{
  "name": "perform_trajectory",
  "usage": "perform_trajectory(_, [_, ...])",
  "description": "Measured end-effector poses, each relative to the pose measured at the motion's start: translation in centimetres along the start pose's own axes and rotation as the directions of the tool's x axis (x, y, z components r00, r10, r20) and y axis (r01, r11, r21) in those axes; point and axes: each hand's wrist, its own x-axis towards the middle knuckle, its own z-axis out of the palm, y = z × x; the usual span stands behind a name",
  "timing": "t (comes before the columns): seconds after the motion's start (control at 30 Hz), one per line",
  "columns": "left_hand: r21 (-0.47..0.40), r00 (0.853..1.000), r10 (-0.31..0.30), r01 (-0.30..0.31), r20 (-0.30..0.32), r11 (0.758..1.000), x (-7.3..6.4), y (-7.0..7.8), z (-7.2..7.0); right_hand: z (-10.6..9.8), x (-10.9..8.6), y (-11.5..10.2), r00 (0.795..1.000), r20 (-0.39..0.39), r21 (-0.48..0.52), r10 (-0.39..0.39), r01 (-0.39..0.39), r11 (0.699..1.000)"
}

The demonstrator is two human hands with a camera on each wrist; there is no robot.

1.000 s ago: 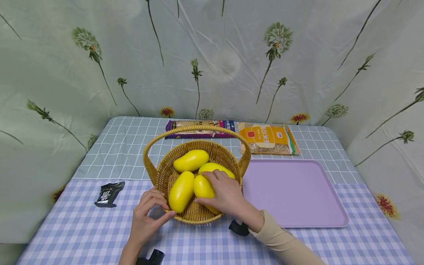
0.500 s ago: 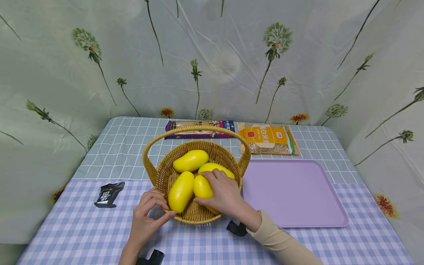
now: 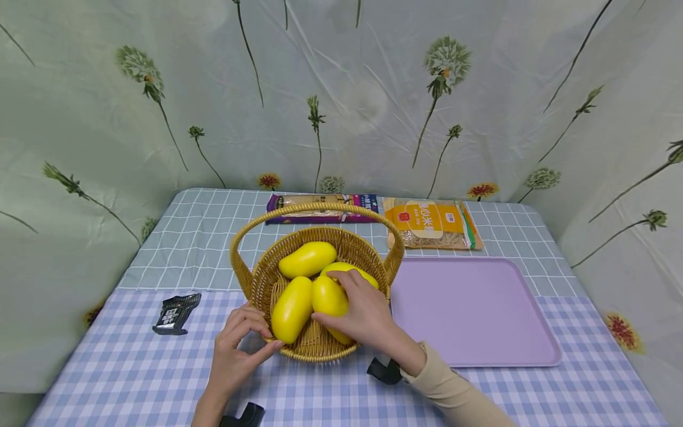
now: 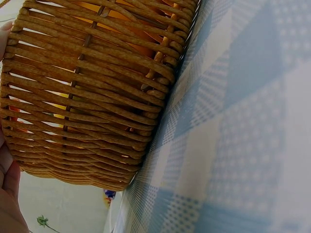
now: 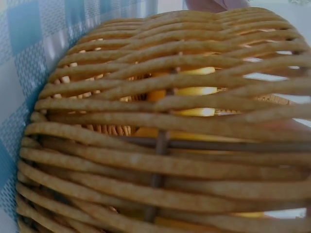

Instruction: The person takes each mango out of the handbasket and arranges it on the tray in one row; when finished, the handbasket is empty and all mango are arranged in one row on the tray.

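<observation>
A wicker basket [image 3: 319, 357] with an arched handle stands on the table, holding several yellow mangoes. My left hand [image 3: 237, 341] pinches the basket's near-left rim between thumb and fingers. Inside the basket, my right hand [image 3: 368, 311] grips the near-right mango [image 3: 328, 295], thumb on its near side and fingers over its far side. Around it lie a mango [image 3: 291, 311] to the left, another [image 3: 308, 260] at the back, and one [image 3: 368, 276] partly covered by the hand. Both wrist views are mostly filled by the basket's woven wall [image 4: 82, 107], with yellow showing through the gaps.
A lilac tray [image 3: 475, 311] lies right of the basket. Behind stand a purple noodle packet [image 3: 320, 200] and an orange-labelled packet [image 3: 432, 222]. A small black wrapper [image 3: 176, 313] is on the left. The basket handle [image 3: 320, 207] arches over the back.
The right hand's fingers have shifted slightly on the near-right mango, whose upper end has turned and shows more. The left hand and basket have stayed put.
</observation>
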Motion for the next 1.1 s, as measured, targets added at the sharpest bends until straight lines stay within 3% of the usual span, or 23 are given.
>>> perform_trajectory(0.23, [-0.006, 1.0, 0.0, 0.0, 0.002, 1.0, 0.0, -0.1, 0.0, -0.5, -0.2, 0.2, 1.0, -0.027, 0.187, 0.012, -0.007, 0.982])
perform_trajectory(0.43, [-0.008, 1.0, -0.007, 0.007, 0.004, 1.0, 0.0, -0.1, 0.1, -0.7, -0.4, 0.6, 0.997, -0.076, 0.332, 0.006, 0.019, 0.943])
perform_trajectory(0.77, [0.0, 1.0, -0.014, 0.014, 0.001, 1.0, 0.1, 0.1, 0.0, -1.2, -1.1, 0.9, 0.986, -0.167, 0.463, -0.028, 0.103, 0.88])
perform_trajectory(1.0, [0.002, 1.0, -0.02, 0.02, 0.002, 1.0, 0.0, 0.1, 0.0, -4.4, -2.2, -2.0, 0.975, -0.219, 0.542, -0.031, 0.148, 0.827])
perform_trajectory(1.1, [0.001, 1.0, -0.02, 0.02, 0.004, 1.0, 0.1, 0.1, 0.0, -3.9, -2.5, -0.8, 0.964, -0.261, 0.553, -0.058, 0.198, 0.809])
